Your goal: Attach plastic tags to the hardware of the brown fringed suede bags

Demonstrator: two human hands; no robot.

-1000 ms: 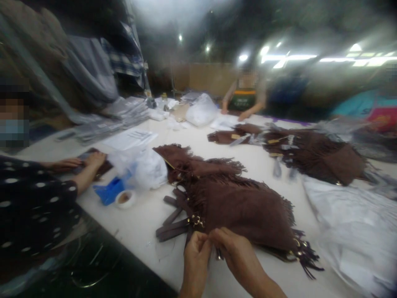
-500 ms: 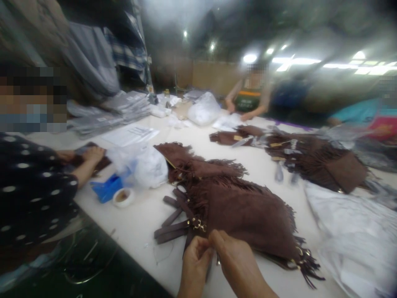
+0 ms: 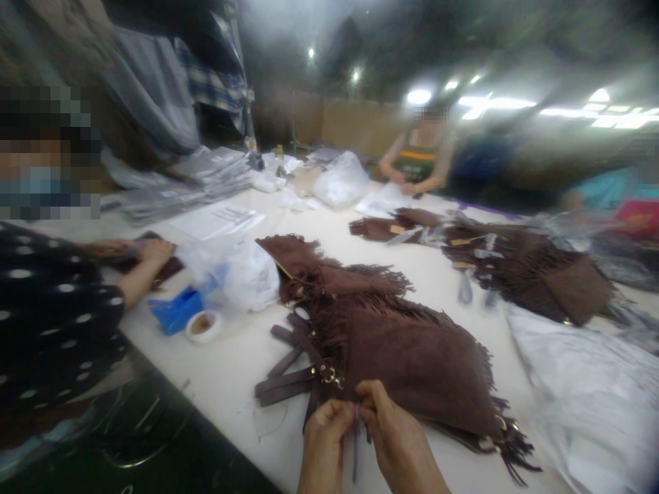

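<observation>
At the near edge of the table, my left hand (image 3: 327, 439) pinches with closed fingers close against my right hand (image 3: 395, 436). A thin dark strip (image 3: 355, 453) hangs down between the two sets of fingertips; its upper end is hidden by them. Just beyond lies a brown fringed suede bag (image 3: 417, 360), flat on the table, with gold rings and a tassel at its right corner. Left of it, brown straps (image 3: 283, 387) with gold clasps (image 3: 329, 374) spread out. Another fringed brown bag (image 3: 350, 280) lies behind.
A tape roll (image 3: 202, 326), a blue tape dispenser (image 3: 178, 310) and a white plastic bag (image 3: 252, 278) sit to the left. More fringed bags (image 3: 576, 288) and white plastic (image 3: 592, 384) lie right. A co-worker in dotted sleeves (image 3: 56, 302) works at left; others sit across.
My hands have drawn slightly apart at the wrists and my right fingers have shifted a little right. The thin strip between them now shows more clearly.
</observation>
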